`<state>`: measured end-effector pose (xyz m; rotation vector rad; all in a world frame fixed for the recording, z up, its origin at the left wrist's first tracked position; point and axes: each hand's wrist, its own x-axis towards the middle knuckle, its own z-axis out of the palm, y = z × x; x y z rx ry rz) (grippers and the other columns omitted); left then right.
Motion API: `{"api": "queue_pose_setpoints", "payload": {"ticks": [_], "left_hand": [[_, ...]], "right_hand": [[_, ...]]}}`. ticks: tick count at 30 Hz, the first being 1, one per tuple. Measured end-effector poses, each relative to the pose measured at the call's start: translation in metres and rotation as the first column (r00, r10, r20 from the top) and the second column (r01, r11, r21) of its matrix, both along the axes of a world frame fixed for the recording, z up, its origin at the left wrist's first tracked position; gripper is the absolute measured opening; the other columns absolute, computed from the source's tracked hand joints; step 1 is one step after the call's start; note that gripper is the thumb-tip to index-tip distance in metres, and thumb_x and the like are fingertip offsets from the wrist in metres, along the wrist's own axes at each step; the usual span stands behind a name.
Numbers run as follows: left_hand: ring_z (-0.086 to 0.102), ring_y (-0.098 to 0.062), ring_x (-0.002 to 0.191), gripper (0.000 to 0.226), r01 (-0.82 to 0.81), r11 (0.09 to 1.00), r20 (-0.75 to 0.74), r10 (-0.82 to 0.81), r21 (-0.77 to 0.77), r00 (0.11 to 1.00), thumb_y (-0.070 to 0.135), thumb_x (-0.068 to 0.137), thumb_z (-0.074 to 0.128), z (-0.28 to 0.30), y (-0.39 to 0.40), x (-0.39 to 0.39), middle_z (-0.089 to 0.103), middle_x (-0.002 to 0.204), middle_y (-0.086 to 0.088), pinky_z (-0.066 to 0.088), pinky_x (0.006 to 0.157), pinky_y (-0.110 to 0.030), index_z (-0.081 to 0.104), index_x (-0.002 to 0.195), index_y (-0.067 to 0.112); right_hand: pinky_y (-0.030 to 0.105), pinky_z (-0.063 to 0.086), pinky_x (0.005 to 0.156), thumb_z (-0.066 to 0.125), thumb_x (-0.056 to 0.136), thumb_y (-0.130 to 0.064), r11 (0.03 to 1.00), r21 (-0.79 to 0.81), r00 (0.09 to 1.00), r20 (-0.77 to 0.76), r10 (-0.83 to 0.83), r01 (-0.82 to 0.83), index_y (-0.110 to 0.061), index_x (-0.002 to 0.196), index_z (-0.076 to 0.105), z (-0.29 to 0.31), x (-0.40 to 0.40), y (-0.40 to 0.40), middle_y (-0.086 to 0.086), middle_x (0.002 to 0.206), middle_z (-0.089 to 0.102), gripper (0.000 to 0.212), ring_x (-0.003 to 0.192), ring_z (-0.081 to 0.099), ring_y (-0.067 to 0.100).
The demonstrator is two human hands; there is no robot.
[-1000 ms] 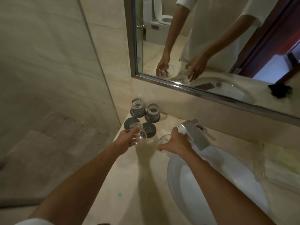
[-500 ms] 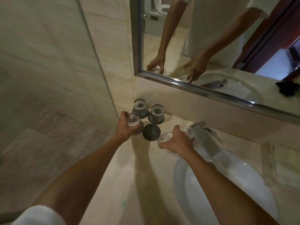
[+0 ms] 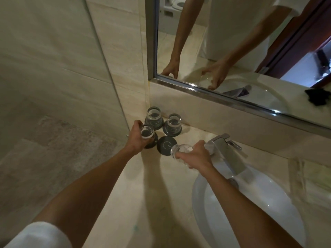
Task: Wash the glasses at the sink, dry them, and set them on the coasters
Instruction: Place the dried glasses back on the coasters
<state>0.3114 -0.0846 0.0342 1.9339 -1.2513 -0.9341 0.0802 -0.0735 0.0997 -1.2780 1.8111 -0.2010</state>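
Note:
Four dark round coasters lie in a square at the counter's back left corner. Two clear glasses [image 3: 153,116] [image 3: 174,122] stand upside down on the two rear coasters. My left hand [image 3: 136,138] grips a third glass [image 3: 147,133], base up, resting on the front-left coaster [image 3: 152,143]. The front-right coaster [image 3: 165,145] is bare. My right hand [image 3: 195,154] holds a fourth glass [image 3: 179,150], tilted on its side, just right of that bare coaster, with its end over the coaster's edge.
A chrome faucet [image 3: 227,151] juts over the white basin [image 3: 250,203] right of my right hand. A mirror [image 3: 232,51] hangs above the counter's back ledge. A glass shower partition [image 3: 100,59] borders the counter on the left. Pale folded cloth [image 3: 311,183] lies at the far right.
My left hand carried its glass back and lowered it onto the front-left coaster. My right hand shifted its glass left, toward the bare coaster.

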Motion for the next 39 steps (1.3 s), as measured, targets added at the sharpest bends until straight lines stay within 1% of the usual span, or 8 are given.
{"api": "queue_pose_setpoints", "payload": {"ticks": [4,8,13,16,21,25,31,39], "left_hand": [[0.059,-0.023,0.103,0.068,0.026,0.999,0.023,-0.026,0.029,0.999,0.014,0.069,0.088,0.002,-0.001,0.000,0.057,0.119,-0.011,0.048,0.081,-0.028,0.039,0.117,0.017],[0.058,-0.028,0.107,0.069,0.082,0.995,0.098,-0.087,0.053,0.991,0.019,0.069,0.088,0.003,0.000,0.004,0.056,0.122,-0.012,0.050,0.085,-0.035,0.038,0.116,0.020],[0.056,-0.032,0.114,0.073,0.172,0.979,0.256,-0.195,0.109,0.947,0.030,0.075,0.084,0.008,0.003,0.007,0.053,0.130,-0.013,0.051,0.093,-0.052,0.037,0.129,0.015],[0.053,-0.033,0.118,0.076,0.197,0.971,0.318,-0.232,0.139,0.919,0.035,0.079,0.080,0.011,0.004,0.007,0.051,0.133,-0.014,0.050,0.094,-0.053,0.035,0.136,0.013],[0.050,-0.033,0.125,0.084,0.201,0.961,0.350,-0.257,0.188,0.901,0.033,0.082,0.077,0.014,0.002,0.005,0.047,0.139,-0.015,0.048,0.098,-0.051,0.026,0.146,0.013],[0.049,-0.034,0.126,0.083,0.202,0.956,0.383,-0.272,0.214,0.883,0.033,0.084,0.076,0.016,0.002,0.005,0.047,0.140,-0.015,0.048,0.097,-0.052,0.025,0.146,0.014],[0.049,-0.032,0.124,0.079,0.212,0.948,0.449,-0.300,0.235,0.842,0.035,0.083,0.076,0.017,0.002,0.004,0.049,0.137,-0.013,0.048,0.097,-0.049,0.029,0.143,0.014],[0.048,-0.029,0.127,0.079,0.215,0.954,0.628,-0.301,0.211,0.718,0.048,0.089,0.064,0.007,0.007,0.005,0.048,0.139,-0.011,0.042,0.103,-0.045,0.025,0.147,0.013]], "right_hand": [[0.030,0.060,0.054,0.087,0.059,-0.034,0.962,0.167,0.927,0.274,-0.257,0.217,-0.007,0.126,0.041,-0.005,0.010,0.004,0.012,0.119,0.059,0.085,0.096,0.067,0.025],[0.036,0.062,0.065,0.087,0.065,-0.026,0.892,0.342,0.777,0.456,-0.433,0.296,-0.011,0.126,0.041,-0.007,0.017,0.007,0.011,0.117,0.056,0.078,0.099,0.067,0.031],[0.033,0.056,0.068,0.082,0.065,-0.050,0.877,0.444,0.814,0.433,-0.387,0.181,-0.015,0.111,0.058,-0.009,0.019,0.006,0.014,0.103,0.065,0.063,0.087,0.061,0.026],[0.031,0.048,0.069,0.077,0.079,-0.041,0.866,0.467,0.791,0.455,-0.409,0.179,-0.014,0.099,0.059,-0.007,0.018,0.007,0.019,0.102,0.067,0.038,0.082,0.058,0.024],[0.043,0.060,0.079,0.079,0.079,-0.031,0.866,0.490,0.760,0.523,-0.386,0.103,-0.025,0.129,0.043,-0.005,0.017,0.005,0.028,0.113,0.064,0.062,0.084,0.063,0.033],[0.054,0.061,0.081,0.069,0.086,-0.023,0.913,0.408,0.796,0.551,-0.249,0.004,-0.032,0.121,0.054,0.003,0.021,0.005,0.021,0.104,0.060,0.039,0.079,0.062,0.030],[0.037,0.057,0.073,0.081,0.062,-0.042,0.999,-0.019,0.970,0.240,-0.040,0.046,-0.037,0.101,0.040,-0.006,0.034,0.008,0.001,0.110,0.062,0.056,0.097,0.061,0.022],[0.033,0.040,0.071,0.085,0.073,-0.032,0.903,-0.416,0.993,0.014,0.121,-0.104,-0.022,0.107,0.033,-0.031,0.043,0.005,0.001,0.104,0.050,0.063,0.092,0.050,0.023]]}}
